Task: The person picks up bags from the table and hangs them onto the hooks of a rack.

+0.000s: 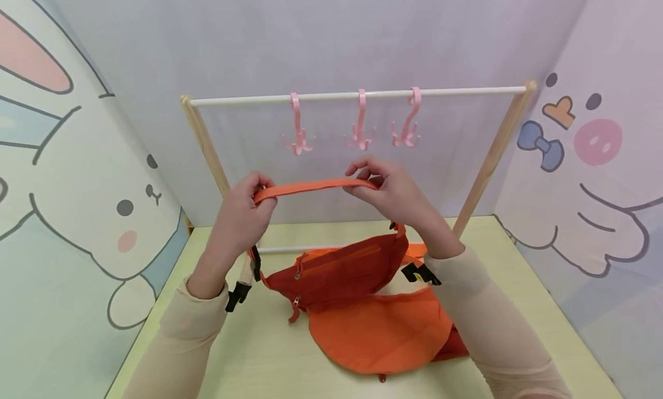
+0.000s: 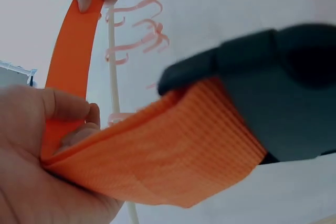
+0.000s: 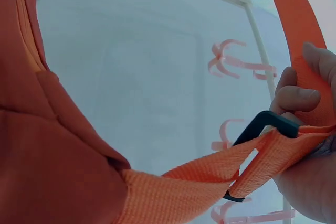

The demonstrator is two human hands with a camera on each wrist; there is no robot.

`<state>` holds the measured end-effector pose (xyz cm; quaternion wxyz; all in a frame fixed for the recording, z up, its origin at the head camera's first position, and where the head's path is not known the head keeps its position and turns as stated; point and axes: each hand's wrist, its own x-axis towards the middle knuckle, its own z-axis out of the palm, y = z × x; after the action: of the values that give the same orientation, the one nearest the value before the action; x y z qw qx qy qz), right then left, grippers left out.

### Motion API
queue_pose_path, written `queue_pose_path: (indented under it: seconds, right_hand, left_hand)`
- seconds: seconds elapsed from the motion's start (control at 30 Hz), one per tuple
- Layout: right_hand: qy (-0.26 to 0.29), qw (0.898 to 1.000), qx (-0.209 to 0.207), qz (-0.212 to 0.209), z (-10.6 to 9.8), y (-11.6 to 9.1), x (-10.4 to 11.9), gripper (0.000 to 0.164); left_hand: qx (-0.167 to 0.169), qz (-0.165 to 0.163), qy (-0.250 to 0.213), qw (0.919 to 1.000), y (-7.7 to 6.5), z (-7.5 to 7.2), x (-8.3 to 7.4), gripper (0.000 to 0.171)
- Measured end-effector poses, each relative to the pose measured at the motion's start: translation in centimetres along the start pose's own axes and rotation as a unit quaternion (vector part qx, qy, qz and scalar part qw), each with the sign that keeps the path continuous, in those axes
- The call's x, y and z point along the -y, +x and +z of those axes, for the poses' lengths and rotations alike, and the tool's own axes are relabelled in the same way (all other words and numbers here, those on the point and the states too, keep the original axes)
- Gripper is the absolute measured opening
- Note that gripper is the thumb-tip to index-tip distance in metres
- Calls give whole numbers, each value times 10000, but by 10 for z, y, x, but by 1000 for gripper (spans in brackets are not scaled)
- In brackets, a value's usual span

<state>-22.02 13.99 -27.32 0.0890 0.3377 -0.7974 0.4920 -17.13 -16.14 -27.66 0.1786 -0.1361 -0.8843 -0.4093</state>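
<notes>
An orange strap [image 1: 311,187] stretches nearly level between both hands, in front of a rack. My left hand [image 1: 240,212] grips its left end, the strap folding over the palm in the left wrist view. At the other end, my right hand [image 1: 393,192] pinches the strap between thumb and fingers. Below hangs a dark red waist bag [image 1: 342,272], joined to the strap near both hands and tilted up to the right. A black slider buckle [image 3: 268,124] sits on the strap beside the right hand. Another black buckle [image 1: 238,295] dangles under the left wrist.
An orange flap-shaped bag [image 1: 383,330] lies on the pale table [image 1: 259,353], with a black buckle [image 1: 420,273] near the right forearm. Pink hooks [image 1: 361,122] hang from the rack's white rod [image 1: 238,100], held by wooden posts [image 1: 492,163]. Cartoon-printed panels [image 1: 77,203] flank the table.
</notes>
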Motion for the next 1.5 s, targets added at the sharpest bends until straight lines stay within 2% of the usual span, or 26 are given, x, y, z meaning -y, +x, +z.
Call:
queue_pose_path:
  seconds: [0.07, 0.27, 0.57, 0.8, 0.97, 1.1, 1.5]
  right_hand:
    - [-26, 9998, -129, -170, -2, 5, 2, 16]
    - [-430, 9966, -497, -501, -3, 22, 5, 11]
    - [-1184, 9832, -987, -974, 10, 41, 7, 13]
    - [-1794, 9688, -1074, -1331, 22, 51, 8, 18]
    - [-2233, 9598, -1088, -1303, 31, 60, 10, 19]
    - [-2428, 9572, -1000, -1215, 37, 65, 11, 20]
    - [-2676, 9543, -996, -884, 51, 74, 8, 21]
  left_hand:
    - [-44, 137, 30, 9999, 3, -2, 0, 7]
    - [-259, 499, 8, 9984, 21, -8, 1, 29]
    - [-467, 571, -109, 9972, 50, -12, 8, 35]
    - [-938, 497, -7, 9943, 72, -8, 14, 42]
    - [-1180, 335, 40, 9924, 88, -6, 20, 45]
    - [-1327, 284, 31, 9907, 101, -3, 25, 44]
    - [-1355, 106, -85, 9907, 129, 6, 34, 42]
